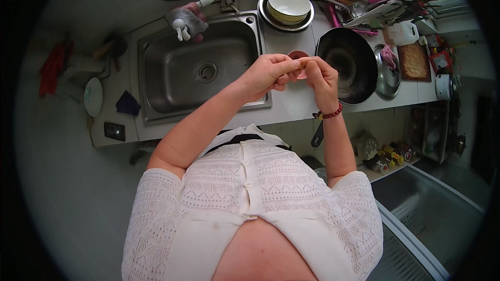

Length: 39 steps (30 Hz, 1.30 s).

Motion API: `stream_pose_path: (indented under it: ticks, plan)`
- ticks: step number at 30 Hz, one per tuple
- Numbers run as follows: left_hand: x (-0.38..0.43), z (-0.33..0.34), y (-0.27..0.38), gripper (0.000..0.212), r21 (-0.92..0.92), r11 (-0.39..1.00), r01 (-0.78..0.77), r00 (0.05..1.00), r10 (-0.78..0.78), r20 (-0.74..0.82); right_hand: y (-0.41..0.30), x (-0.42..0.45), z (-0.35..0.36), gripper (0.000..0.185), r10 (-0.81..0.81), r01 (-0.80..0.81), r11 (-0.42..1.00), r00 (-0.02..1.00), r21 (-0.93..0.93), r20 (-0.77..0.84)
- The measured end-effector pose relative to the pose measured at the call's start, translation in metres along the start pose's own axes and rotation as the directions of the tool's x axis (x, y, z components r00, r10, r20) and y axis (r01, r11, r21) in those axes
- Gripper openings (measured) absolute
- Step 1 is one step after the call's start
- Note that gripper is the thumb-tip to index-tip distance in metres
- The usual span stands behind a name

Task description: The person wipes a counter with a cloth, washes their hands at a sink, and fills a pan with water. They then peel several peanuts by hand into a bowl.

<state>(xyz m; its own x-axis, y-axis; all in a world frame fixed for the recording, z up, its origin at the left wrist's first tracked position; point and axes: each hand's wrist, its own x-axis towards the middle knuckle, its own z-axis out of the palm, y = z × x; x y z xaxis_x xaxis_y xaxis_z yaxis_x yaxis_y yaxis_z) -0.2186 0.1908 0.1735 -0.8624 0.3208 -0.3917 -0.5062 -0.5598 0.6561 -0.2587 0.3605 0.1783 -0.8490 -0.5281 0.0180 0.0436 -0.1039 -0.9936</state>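
Note:
My left hand (271,71) and my right hand (322,78) meet above the counter, to the right of the sink. Between their fingertips is a small brownish piece (302,65), too small and covered to name exactly. Both hands pinch it. Just behind and under the fingers sits a small pink bowl (297,54), partly hidden, with something dark inside. A red bead bracelet circles my right wrist. The black wok (347,66) lies close to the right of my right hand.
The stainless steel sink (164,74) fills the left counter. Stacked bowls (290,2) stand behind my hands. A metal lid (390,84) with a pink cloth lies beyond the wok. A phone (114,131) and a dark folded cloth (128,104) lie at the far left. A utensil rack (384,9) stands back right.

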Motion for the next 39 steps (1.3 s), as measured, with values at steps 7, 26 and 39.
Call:
stream_pose_path:
  ticks: [7,26,39]
  plan:
    - [-0.005,-0.008,-0.007,0.020,0.150,0.987,-0.057,0.997,0.064,-0.042,-0.004,-0.003,0.005,0.010,0.119,-0.120,0.986,0.993,-0.114,-0.017]
    - [-0.004,-0.006,-0.020,0.016,0.153,0.988,0.006,0.999,0.000,-0.037,0.037,-0.012,-0.126,0.013,-0.244,-0.245,0.701,0.800,-0.669,-0.548]
    - [-0.017,-0.014,-0.026,0.016,-0.106,0.994,-0.040,0.999,0.041,0.006,0.013,-0.010,0.010,0.018,-0.077,0.083,0.973,0.996,-0.217,0.034]
